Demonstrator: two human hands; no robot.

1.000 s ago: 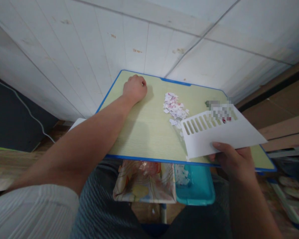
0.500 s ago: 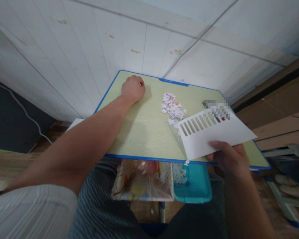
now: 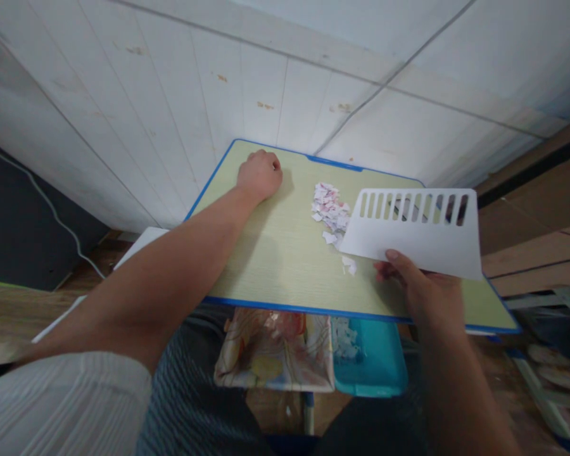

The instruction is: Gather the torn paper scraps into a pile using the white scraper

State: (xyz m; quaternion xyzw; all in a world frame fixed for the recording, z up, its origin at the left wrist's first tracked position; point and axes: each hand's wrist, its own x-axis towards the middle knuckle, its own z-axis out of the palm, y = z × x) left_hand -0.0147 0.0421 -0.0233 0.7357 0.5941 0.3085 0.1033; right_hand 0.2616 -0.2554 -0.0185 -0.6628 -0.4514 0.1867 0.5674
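Observation:
My left hand (image 3: 260, 175) rests as a loose fist on the far left of the pale green tabletop (image 3: 285, 259); nothing shows in the gap between its curled fingers. In my right hand (image 3: 420, 278) is a thin white slotted sheet (image 3: 413, 239), gripped at its near edge, thumb on top. A row of long slots runs along the sheet's far side. The sheet's left corner is beside a heap of small torn paper scraps (image 3: 330, 206), partly tinted pink. A few scraps (image 3: 349, 265) lie apart, nearer the front edge.
Below the table's blue front edge are a patterned cloth-lined container (image 3: 275, 377) and a turquoise plastic box (image 3: 377, 367) holding white paper bits. Items behind the sheet show only through its slots. A white panelled wall (image 3: 209, 95) stands behind the table, brown furniture (image 3: 541, 221) at right.
My right hand has turned the slotted sheet, lifting its near-left corner off the front edge and swinging its slots to the far side. My left fist stays in place on the table.

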